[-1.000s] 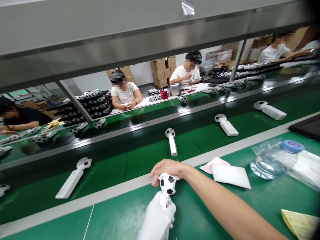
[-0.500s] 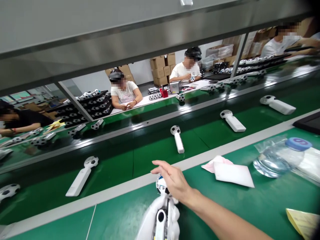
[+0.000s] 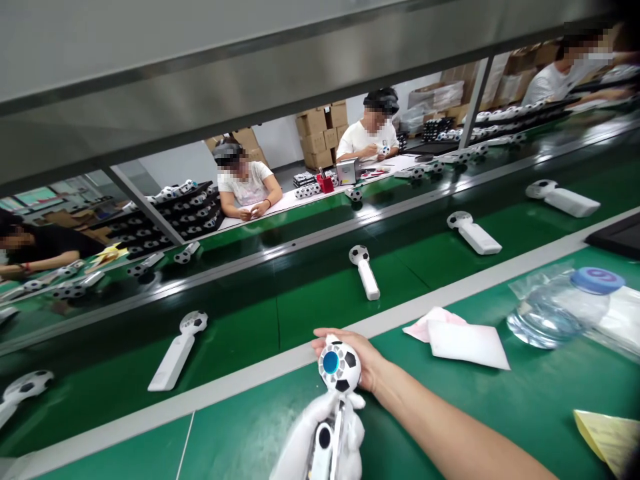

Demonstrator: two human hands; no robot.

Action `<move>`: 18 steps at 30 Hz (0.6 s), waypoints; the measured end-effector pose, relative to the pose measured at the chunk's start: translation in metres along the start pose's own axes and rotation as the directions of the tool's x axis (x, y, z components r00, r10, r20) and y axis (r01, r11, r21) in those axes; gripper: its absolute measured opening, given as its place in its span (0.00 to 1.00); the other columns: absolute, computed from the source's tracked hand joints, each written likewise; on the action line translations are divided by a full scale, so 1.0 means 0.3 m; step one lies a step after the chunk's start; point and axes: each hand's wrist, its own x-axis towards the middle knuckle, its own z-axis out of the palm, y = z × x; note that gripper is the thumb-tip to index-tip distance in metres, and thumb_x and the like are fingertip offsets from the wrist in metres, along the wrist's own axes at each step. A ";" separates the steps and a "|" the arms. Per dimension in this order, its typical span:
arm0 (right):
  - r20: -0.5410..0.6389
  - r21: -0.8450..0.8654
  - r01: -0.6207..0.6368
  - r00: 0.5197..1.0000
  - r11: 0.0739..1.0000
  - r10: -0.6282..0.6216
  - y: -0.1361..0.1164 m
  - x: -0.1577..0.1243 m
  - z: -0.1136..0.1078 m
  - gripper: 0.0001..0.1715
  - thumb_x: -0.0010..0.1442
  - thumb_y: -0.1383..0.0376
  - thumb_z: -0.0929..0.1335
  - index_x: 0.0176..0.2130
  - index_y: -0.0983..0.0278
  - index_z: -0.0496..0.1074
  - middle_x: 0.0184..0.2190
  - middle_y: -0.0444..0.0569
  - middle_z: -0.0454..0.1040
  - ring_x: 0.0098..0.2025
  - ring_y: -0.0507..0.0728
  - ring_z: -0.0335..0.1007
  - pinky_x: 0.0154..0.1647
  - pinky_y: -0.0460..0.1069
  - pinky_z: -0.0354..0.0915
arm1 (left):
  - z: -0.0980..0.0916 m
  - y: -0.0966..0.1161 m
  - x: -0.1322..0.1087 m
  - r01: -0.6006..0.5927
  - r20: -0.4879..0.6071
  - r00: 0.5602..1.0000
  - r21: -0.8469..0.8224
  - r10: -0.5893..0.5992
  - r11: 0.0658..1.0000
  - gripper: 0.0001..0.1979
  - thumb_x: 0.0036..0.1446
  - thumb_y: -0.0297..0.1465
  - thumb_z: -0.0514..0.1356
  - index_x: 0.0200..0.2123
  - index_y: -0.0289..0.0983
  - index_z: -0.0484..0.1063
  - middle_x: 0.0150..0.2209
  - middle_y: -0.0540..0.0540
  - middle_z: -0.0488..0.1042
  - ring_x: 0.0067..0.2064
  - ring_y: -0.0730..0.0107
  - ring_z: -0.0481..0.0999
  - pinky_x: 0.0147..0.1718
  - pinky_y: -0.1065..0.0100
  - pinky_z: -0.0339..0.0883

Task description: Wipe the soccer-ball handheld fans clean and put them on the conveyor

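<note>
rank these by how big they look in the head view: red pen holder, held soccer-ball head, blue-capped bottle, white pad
1. blue-capped bottle
2. white pad
3. held soccer-ball head
4. red pen holder
The last sits farther from the camera, so this ranks apparent size only.

Factory, probably — conveyor belt [image 3: 320, 293] (green).
</note>
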 end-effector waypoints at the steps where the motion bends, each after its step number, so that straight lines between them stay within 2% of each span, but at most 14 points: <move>1: -0.033 0.022 0.030 0.999 0.999 -0.029 0.001 0.003 -0.008 0.12 0.53 0.72 0.64 0.40 0.71 0.67 0.29 0.54 0.76 0.28 0.54 0.74 0.30 0.48 0.68 | 0.001 -0.002 -0.006 -0.005 -0.028 1.000 0.002 0.005 1.000 0.11 0.53 0.35 0.57 0.32 0.31 0.71 0.25 0.45 0.70 0.23 0.74 0.69 0.23 0.74 0.62; 4: -0.105 0.055 0.125 0.987 0.991 -0.119 -0.015 0.006 -0.040 0.09 0.53 0.71 0.66 0.38 0.68 0.67 0.28 0.51 0.76 0.26 0.51 0.72 0.26 0.44 0.67 | 0.014 0.015 -0.029 0.033 -0.065 0.998 0.096 -0.027 0.995 0.16 0.52 0.39 0.58 0.39 0.33 0.69 0.26 0.45 0.71 0.23 0.73 0.70 0.20 0.73 0.61; 6: -0.112 0.051 0.165 0.981 0.985 -0.159 -0.031 -0.001 -0.062 0.10 0.53 0.69 0.67 0.38 0.67 0.67 0.27 0.48 0.75 0.20 0.47 0.68 0.18 0.41 0.62 | 0.028 0.035 -0.037 -0.005 -0.018 1.000 0.259 0.010 0.966 0.19 0.52 0.41 0.57 0.43 0.35 0.66 0.26 0.46 0.71 0.19 0.73 0.69 0.17 0.73 0.59; 9: -0.054 0.010 0.177 0.983 0.984 -0.176 -0.046 -0.026 -0.084 0.14 0.52 0.66 0.69 0.40 0.67 0.68 0.25 0.45 0.74 0.14 0.44 0.60 0.10 0.38 0.50 | 0.050 0.062 -0.030 -0.157 0.103 0.987 0.537 0.121 0.829 0.18 0.53 0.42 0.56 0.38 0.33 0.65 0.20 0.47 0.70 0.17 0.72 0.67 0.15 0.73 0.57; 11: 0.006 -0.024 0.159 0.987 0.987 -0.159 -0.049 -0.049 -0.086 0.17 0.51 0.63 0.70 0.41 0.68 0.69 0.25 0.46 0.74 0.12 0.43 0.57 0.08 0.38 0.46 | 0.056 0.071 -0.019 -0.207 0.117 0.978 0.630 0.172 0.748 0.16 0.52 0.42 0.58 0.32 0.32 0.65 0.17 0.47 0.69 0.17 0.72 0.68 0.18 0.73 0.59; 12: 0.039 -0.042 0.143 0.989 0.989 -0.141 -0.050 -0.061 -0.083 0.19 0.50 0.61 0.71 0.41 0.68 0.69 0.24 0.46 0.73 0.11 0.43 0.56 0.07 0.38 0.44 | 0.055 0.073 -0.015 -0.206 0.113 0.978 0.639 0.175 0.741 0.17 0.51 0.42 0.58 0.31 0.33 0.64 0.17 0.46 0.69 0.18 0.72 0.68 0.18 0.73 0.59; 14: 0.120 -0.098 0.108 0.988 0.989 -0.096 -0.052 -0.085 -0.073 0.22 0.50 0.59 0.71 0.42 0.69 0.70 0.21 0.45 0.72 0.10 0.43 0.54 0.07 0.38 0.41 | 0.046 0.071 -0.013 -0.184 0.113 0.983 0.573 0.146 0.799 0.18 0.49 0.43 0.60 0.33 0.34 0.64 0.19 0.46 0.70 0.17 0.71 0.68 0.17 0.72 0.58; 16: 0.207 -0.168 0.087 0.977 0.982 -0.051 -0.052 -0.106 -0.061 0.26 0.50 0.57 0.71 0.45 0.69 0.69 0.18 0.43 0.69 0.09 0.42 0.53 0.07 0.38 0.40 | 0.033 0.065 -0.020 -0.114 0.097 0.992 0.427 0.080 0.897 0.20 0.49 0.44 0.60 0.38 0.35 0.63 0.23 0.47 0.72 0.17 0.70 0.68 0.15 0.71 0.57; 18: 0.269 -0.215 0.074 0.963 0.974 -0.014 -0.051 -0.121 -0.050 0.28 0.51 0.57 0.71 0.49 0.67 0.68 0.17 0.42 0.69 0.09 0.43 0.54 0.07 0.38 0.40 | 0.024 0.060 -0.035 -0.029 0.020 0.999 0.243 0.025 0.969 0.19 0.51 0.43 0.58 0.43 0.38 0.62 0.27 0.48 0.72 0.17 0.72 0.68 0.15 0.72 0.56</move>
